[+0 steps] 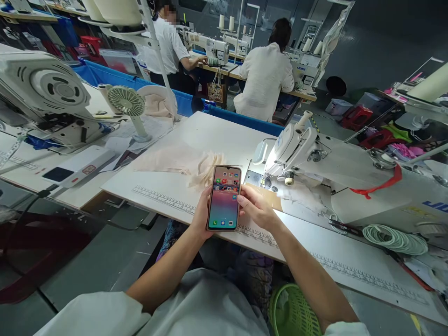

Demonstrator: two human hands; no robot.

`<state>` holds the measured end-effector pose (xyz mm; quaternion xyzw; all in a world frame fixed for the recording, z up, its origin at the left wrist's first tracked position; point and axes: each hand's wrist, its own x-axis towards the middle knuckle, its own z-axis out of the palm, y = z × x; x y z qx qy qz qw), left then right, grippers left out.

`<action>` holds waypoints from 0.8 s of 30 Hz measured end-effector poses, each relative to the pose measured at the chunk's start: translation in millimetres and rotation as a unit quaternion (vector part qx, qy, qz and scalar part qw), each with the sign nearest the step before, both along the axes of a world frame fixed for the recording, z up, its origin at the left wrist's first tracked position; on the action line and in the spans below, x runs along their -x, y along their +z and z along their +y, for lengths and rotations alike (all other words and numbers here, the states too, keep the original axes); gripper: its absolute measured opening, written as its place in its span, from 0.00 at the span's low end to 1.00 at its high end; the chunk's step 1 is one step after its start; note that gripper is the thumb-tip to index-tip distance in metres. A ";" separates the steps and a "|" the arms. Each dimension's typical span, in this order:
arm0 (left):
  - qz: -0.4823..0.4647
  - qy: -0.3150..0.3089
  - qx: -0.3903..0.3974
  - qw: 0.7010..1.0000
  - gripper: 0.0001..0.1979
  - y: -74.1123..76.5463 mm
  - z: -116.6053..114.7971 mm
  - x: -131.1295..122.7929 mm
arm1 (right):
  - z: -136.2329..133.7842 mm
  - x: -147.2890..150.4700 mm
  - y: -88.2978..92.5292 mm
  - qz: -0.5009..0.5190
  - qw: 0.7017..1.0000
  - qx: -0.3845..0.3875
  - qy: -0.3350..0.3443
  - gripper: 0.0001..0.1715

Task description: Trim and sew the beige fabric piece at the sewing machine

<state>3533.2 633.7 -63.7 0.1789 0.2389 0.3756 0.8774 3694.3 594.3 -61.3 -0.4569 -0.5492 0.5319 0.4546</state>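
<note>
A smartphone (224, 200) with a lit home screen of app icons is held upright over the table's front edge. My left hand (202, 215) grips it from the left side and lower back, its fingers mostly hidden behind. On the other side my right hand (257, 207) closes on the phone's right edge, the thumb over the screen's border. Just behind the phone lies a bunch of cream fabric strips (207, 169), with a flat pale fabric piece (164, 161) to their left. A white sewing machine (290, 144) stands to the right.
The white tabletop (231, 130) has a printed ruler along its front edge. Coiled pale green cord (395, 239) lies at right. A small fan (128, 102) and another machine (45, 93) stand left. Below is a green basket (294, 310). Two people (266, 77) sit at machines ahead.
</note>
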 end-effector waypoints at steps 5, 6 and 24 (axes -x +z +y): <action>0.012 0.006 -0.003 1.000 0.28 -2.0 -0.2 -1.7 | -1.1 0.7 -0.2 -0.009 1.000 -0.005 -0.012 0.27; 0.016 0.013 -0.012 1.000 0.27 -3.7 -0.9 -2.3 | -0.9 1.1 -0.8 -0.016 1.000 -0.005 -0.019 0.28; 0.091 -0.002 -0.031 0.995 0.22 -13.8 -9.2 -13.1 | 15.3 16.7 7.1 -0.064 0.970 -0.034 -0.231 0.30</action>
